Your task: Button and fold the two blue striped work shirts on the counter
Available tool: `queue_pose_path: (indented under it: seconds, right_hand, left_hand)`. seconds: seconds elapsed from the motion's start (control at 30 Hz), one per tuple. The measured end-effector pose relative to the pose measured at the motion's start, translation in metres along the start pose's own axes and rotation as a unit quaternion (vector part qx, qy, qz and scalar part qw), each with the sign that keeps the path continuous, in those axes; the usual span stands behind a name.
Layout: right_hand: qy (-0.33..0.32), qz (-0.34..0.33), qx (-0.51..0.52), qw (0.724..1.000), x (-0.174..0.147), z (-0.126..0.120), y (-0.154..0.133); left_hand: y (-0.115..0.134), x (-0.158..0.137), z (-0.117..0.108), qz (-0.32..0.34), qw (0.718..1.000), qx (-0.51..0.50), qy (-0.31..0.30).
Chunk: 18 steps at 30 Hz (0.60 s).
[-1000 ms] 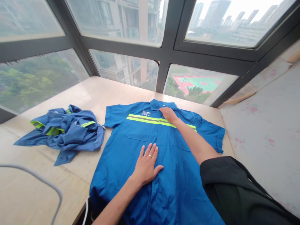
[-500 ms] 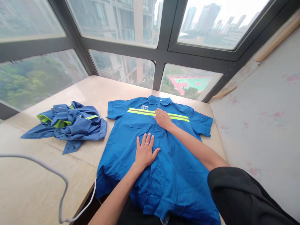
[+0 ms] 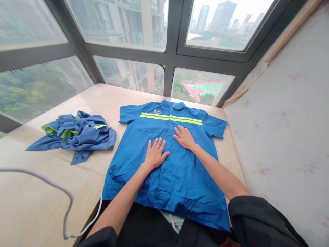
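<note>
A blue short-sleeved work shirt (image 3: 133,154) lies front side up, its collar towards the window and its hem hanging over the near edge. A yellow-green striped band crosses its chest, with a white printed logo above it. My left hand (image 3: 155,154) rests flat on the shirt's middle, left of the button placket, fingers spread and a ring on one finger. Flat on the cloth just below the band, right of the placket, lies my right hand (image 3: 185,138), its fingers stretched out. Wrinkles show in the lower half of the shirt.
A crumpled blue garment (image 3: 84,137) with yellow-green strips lies on the pale ledge (image 3: 33,178) to the left. A white cable (image 3: 67,195) loops at the lower left. Framed windows stand behind, and a flower-patterned wall (image 3: 282,137) rises at the right.
My right hand has slid from the chest band down and to the right. My left hand stays flat on the shirt. The hem now lies straighter, and the view has shifted slightly.
</note>
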State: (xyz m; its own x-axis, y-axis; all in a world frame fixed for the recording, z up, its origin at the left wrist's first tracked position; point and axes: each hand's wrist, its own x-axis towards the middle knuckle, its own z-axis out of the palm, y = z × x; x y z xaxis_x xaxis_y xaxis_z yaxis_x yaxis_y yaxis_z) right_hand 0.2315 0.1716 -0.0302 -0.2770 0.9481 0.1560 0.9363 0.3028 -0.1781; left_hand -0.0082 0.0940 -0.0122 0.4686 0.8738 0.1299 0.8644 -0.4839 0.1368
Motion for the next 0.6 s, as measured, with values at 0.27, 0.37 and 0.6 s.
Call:
queue_pose_path:
  seconds: [0.27, 0.37, 0.6]
  right_hand:
    - [-0.039, -0.025, -0.028, 0.999, -0.017, -0.002, -0.013]
    - [-0.036, -0.024, -0.035, 0.998, -0.025, -0.003, -0.021]
    - [-0.016, -0.027, -0.035, 0.999, -0.043, -0.006, -0.046]
  left_hand:
    - [-0.001, -0.028, -0.003, 0.001, 1.0, 0.014, 0.005]
    - [0.001, -0.033, -0.007, -0.004, 1.0, 0.013, 0.014]
    - [0.025, -0.017, -0.028, -0.125, 0.992, 0.011, 0.031]
